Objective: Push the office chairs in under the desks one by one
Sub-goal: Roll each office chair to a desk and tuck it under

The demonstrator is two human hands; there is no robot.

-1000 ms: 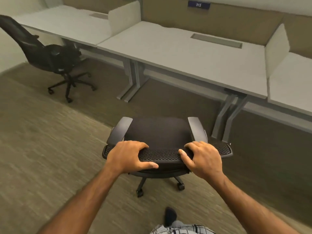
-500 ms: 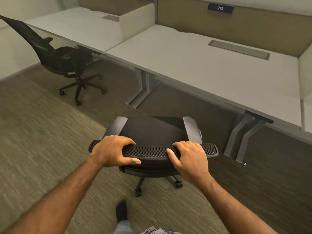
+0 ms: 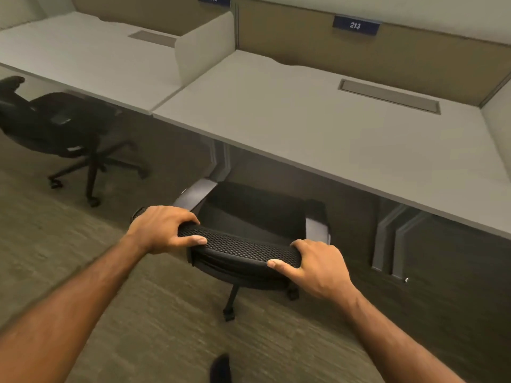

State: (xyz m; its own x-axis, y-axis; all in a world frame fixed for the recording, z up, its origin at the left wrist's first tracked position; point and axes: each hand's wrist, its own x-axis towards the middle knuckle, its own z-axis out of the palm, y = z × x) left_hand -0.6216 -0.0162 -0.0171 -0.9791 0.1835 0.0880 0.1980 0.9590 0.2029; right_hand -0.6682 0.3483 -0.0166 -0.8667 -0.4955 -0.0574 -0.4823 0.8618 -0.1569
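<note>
A black mesh-backed office chair (image 3: 257, 214) stands in front of me, its seat partly under the front edge of the grey desk (image 3: 318, 128) labelled 213. My left hand (image 3: 163, 228) grips the left end of the chair's back top edge, thumb underneath. My right hand (image 3: 318, 265) grips the right end the same way. A second black office chair (image 3: 55, 125) stands at the left, turned sideways, partly under the neighbouring desk (image 3: 83, 62) labelled 212.
Grey desk legs (image 3: 392, 244) stand to the right of the held chair, and another leg (image 3: 219, 164) is just beyond its left armrest. A low divider panel (image 3: 204, 45) separates the two desks. Carpet covers the floor. My shoe (image 3: 221, 367) shows at the bottom.
The chair has rolled forward with both hands on its back, and its seat has gone from open floor to partly under desk 213. I have stepped closer to the desk.
</note>
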